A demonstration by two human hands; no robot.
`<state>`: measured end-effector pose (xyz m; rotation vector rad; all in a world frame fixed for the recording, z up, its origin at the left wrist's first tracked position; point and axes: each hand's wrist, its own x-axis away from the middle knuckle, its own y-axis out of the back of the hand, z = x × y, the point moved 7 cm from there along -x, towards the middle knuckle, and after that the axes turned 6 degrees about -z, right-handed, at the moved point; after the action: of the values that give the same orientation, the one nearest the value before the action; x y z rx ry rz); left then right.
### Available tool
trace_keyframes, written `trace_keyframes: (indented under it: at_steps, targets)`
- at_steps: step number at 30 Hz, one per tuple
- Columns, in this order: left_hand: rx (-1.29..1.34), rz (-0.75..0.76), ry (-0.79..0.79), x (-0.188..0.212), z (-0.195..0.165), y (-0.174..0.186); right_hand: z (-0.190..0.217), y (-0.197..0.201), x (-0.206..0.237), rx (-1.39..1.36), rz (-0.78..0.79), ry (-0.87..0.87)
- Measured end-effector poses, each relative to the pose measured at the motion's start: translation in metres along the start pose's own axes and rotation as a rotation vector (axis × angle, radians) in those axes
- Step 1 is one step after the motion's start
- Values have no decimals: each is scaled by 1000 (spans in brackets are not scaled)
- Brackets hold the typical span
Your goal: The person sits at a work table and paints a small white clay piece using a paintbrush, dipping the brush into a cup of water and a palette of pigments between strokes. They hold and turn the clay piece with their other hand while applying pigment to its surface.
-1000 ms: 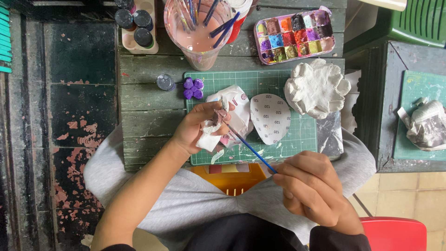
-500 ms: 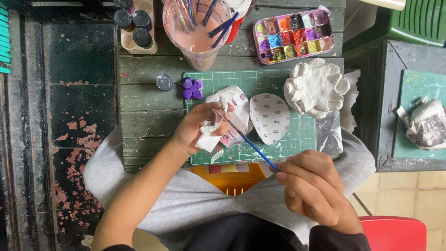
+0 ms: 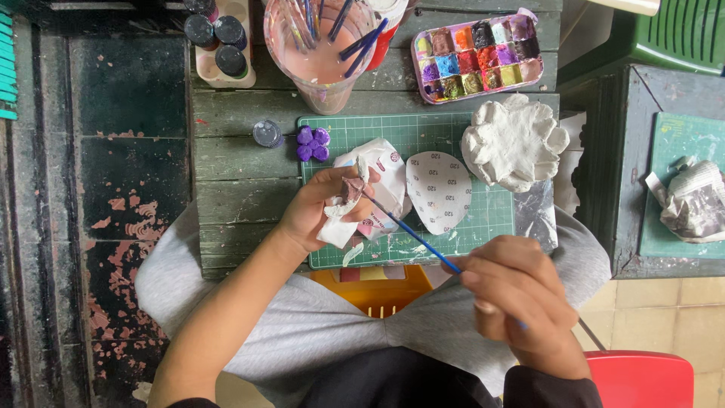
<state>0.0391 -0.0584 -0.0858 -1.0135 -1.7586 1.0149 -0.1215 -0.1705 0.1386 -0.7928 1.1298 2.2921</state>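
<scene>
My left hand (image 3: 321, 208) grips a small white clay piece (image 3: 343, 204) with a brownish painted patch, held over the green cutting mat (image 3: 430, 128). My right hand (image 3: 517, 298) holds a thin blue paintbrush (image 3: 415, 238) by its handle; the brush tip touches the painted patch on the clay piece. Under the left hand lies a crumpled white paper wrapper (image 3: 385, 174).
On the mat lie a sandpaper piece (image 3: 439, 190), a purple clay flower (image 3: 312, 143) and a white flower-shaped clay dish (image 3: 513, 143). Behind stand a cup of pinkish water with brushes (image 3: 321, 53), a paint palette (image 3: 477, 57), small paint jars (image 3: 219, 38) and a lid (image 3: 267, 134).
The brush tip has shifted slightly on the clay piece; both hands stay in nearly the same place.
</scene>
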Motion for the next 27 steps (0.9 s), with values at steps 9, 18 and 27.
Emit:
trace_keyframes:
  at_steps: [9,18,27]
  targets:
    - [45,32,49,2,5,-7,-21,3,8,-58,-137,-64]
    - [59,5,51,0,5,1,-11,-1,3,-28,-36,-8]
    - [78,-6,48,-1,6,4,-4,-1,4,10,16,5]
